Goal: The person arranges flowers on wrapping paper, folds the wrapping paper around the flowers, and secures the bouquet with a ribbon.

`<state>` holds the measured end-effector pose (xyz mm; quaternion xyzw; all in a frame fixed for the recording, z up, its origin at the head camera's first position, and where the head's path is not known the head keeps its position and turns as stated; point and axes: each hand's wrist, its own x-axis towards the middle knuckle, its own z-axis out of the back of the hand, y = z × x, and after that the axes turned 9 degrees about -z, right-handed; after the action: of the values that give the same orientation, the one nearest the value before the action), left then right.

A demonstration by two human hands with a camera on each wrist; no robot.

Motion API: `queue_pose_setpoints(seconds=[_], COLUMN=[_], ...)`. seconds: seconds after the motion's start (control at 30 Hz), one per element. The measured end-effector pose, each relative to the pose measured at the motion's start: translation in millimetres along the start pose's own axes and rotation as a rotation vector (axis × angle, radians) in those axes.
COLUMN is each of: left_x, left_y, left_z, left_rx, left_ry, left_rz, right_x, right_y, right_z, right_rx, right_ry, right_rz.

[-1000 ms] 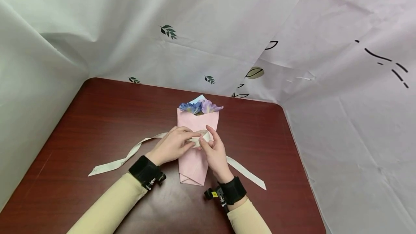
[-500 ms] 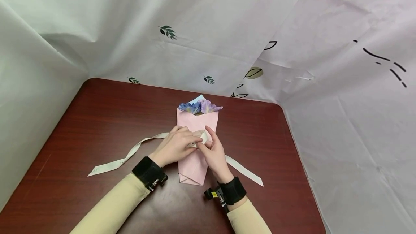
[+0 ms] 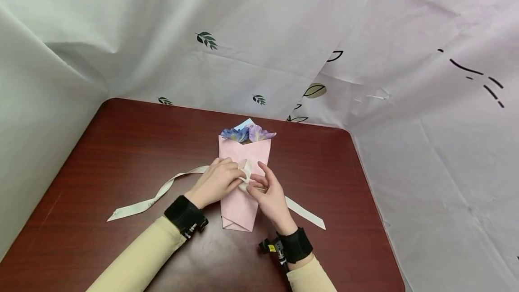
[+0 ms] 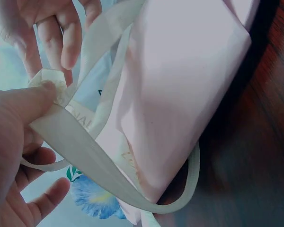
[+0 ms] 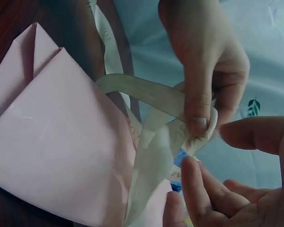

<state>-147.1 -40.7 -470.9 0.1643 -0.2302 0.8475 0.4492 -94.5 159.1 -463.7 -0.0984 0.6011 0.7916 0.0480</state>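
Note:
A bouquet in folded pink wrapping paper point(image 3: 239, 213) lies on the table, with a blue flower point(image 3: 235, 134) and a lilac flower point(image 3: 259, 133) at its far end. Around its middle runs a cream ribbon point(image 3: 306, 214) with printed letters. My left hand point(image 3: 215, 180) pinches the crossed, looped ribbon point(image 4: 92, 153) between thumb and fingers above the paper. Close by on the right, my right hand point(image 3: 272, 199) has its thumb and fingers apart. In the right wrist view, the fingertips of my right hand point(image 5: 255, 189) lie beside the ribbon loop; contact is unclear.
The dark red wooden table point(image 3: 154, 139) has rounded far corners. One ribbon tail point(image 3: 134, 210) stretches out to the left, the other to the right. White curtains point(image 3: 251, 35) with leaf prints enclose the back and sides. Each wrist bears a black strap point(image 3: 296, 244) with a small camera.
My right thumb and fingers have parted from the ribbon and moved slightly right. The left hand holds the ribbon fold, which now stands more upright. The right tail's end has drawn slightly inward.

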Motion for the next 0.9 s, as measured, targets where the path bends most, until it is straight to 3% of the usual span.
queue_pose_setpoints(seconds=[0.23, 0.43, 0.63, 0.77, 0.83, 0.9], left_x=[-0.5, -2.3, -2.2, 0.2, 1.7, 2.9], left_y=[-0.9, -2.8, -1.4, -1.8, -3.3, -5.1], left_z=[1.1, 2.4, 1.8, 0.9, 0.7, 1.0], left_rx=[-0.01, 0.0, 0.083, 0.119, 0.11, 0.078], left_ry=[-0.02, -0.002, -0.024, -0.022, -0.007, 0.01], left_rz=[0.001, -0.011, -0.048, -0.042, -0.017, 0.025], right_x=[-1.4, -0.3, 0.7, -5.2, -6.3, -7.8], right_y=[-6.1, -4.5, 0.3, 14.8, 14.3, 8.8], right_z=[-3.5, -0.8, 2.5, 2.8, 1.6, -1.1], right_rx=[-0.244, -0.194, -0.123, -0.103, -0.11, -0.134], right_ry=[-0.029, -0.019, -0.011, 0.011, -0.037, -0.14], right_rz=[-0.005, 0.002, 0.045, 0.035, 0.074, 0.147])
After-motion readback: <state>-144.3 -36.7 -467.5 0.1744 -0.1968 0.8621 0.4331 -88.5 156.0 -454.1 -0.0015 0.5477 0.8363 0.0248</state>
